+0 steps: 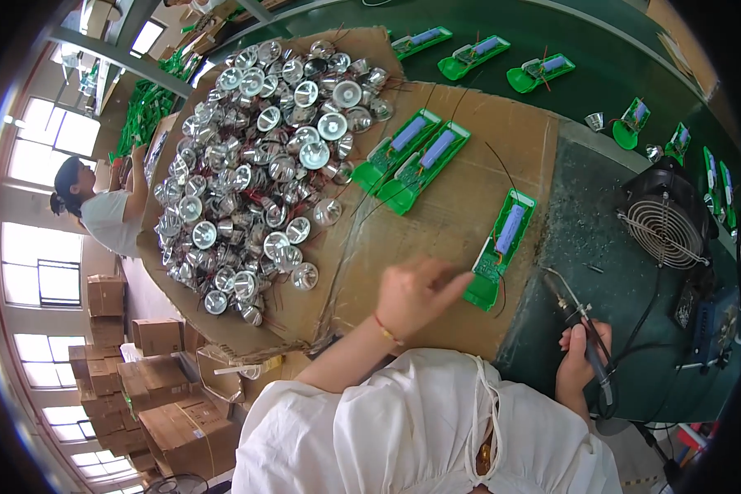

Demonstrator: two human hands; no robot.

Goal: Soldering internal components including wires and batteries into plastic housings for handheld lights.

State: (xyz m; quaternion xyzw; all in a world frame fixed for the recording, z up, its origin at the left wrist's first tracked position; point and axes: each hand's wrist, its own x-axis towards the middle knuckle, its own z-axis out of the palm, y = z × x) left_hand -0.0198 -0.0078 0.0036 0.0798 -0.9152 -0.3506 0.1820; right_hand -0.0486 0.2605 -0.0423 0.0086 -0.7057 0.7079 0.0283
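Note:
My left hand (pixel 420 298) hovers over the cardboard, its fingers smeared by motion and its thumb pointing at the lower end of a green plastic housing (pixel 490 284). Inside that housing are a purple battery cell (pixel 510 229), a small circuit board and thin wires. My right hand (pixel 583 350) is closed round a soldering iron (pixel 594 362), its tip pointing up and left, away from the housing. Two more green housings with cells (pixel 407 136) (pixel 439 148) lie side by side farther off on the cardboard.
A heap of shiny reflector cups (pixel 259 165) covers the cardboard's left side. A black fan (pixel 665 222) with a wire guard stands at right, near a blue box-shaped device (pixel 708 329). Further green housings (pixel 543 72) line the green bench. A co-worker (pixel 107 198) is at far left.

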